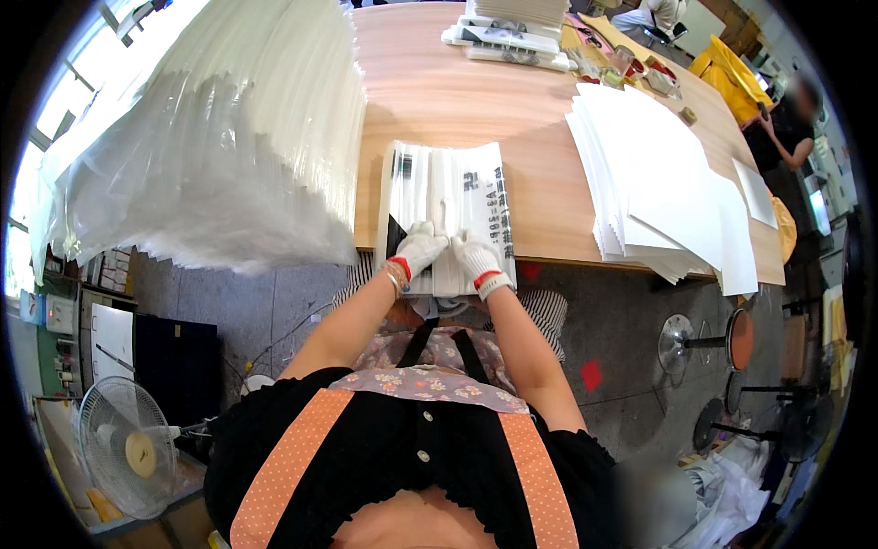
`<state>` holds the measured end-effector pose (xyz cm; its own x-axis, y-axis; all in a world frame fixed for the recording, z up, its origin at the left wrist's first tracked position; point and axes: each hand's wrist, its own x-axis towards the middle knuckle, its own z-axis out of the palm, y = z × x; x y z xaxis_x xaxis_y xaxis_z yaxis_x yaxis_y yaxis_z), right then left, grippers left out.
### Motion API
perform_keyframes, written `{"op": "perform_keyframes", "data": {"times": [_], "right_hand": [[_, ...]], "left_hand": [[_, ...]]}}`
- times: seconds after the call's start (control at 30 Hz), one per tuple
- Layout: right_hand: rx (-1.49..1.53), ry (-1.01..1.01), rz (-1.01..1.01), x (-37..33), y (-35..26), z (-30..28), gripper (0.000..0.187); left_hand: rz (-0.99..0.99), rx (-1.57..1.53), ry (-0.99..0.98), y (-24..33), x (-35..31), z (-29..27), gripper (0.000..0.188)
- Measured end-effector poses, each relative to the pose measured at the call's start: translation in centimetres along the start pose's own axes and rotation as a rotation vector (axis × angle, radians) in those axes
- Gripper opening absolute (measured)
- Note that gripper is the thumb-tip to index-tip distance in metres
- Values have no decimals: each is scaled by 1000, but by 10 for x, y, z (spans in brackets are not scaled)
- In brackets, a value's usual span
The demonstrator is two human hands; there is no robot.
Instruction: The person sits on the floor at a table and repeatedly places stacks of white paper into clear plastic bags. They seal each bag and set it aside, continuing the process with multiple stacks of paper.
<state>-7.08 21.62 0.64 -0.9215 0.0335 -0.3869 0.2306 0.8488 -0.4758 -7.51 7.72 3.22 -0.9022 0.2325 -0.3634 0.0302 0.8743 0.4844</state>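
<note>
A flat stack of white plastic bags (476, 174) with black print lies at the table's near edge, directly in front of me. Its sides are folded in toward a raised seam down the middle. My left hand (421, 247), in a white knitted glove with a red cuff, is closed on the plastic just left of that seam. Gloved the same way, my right hand (476, 253) is closed on the plastic just right of it. The fingertips of both hands almost meet at the seam. What lies under my fingers is partly hidden.
A tall heap of clear plastic bags (247, 146) covers the table's left side, overhanging its edge. White sheets (649, 174) lie fanned at right. More printed packs (512, 38) are stacked at the far side. A fan (128, 448) stands lower left; a stool (739, 339) stands right. Another person (777, 137) is at far right.
</note>
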Motion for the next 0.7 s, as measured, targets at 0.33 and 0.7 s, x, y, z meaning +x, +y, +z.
{"op": "perform_keyframes", "data": {"times": [0.33,0.7], "right_hand": [[177,-141,-445,-44,-28,24,54],[514,-114,54,-11,-16,34,73]], "left_hand": [[-309,-141,125,-6,20,-5,55],[-194,-654,53,-26,25,-6,55]]}}
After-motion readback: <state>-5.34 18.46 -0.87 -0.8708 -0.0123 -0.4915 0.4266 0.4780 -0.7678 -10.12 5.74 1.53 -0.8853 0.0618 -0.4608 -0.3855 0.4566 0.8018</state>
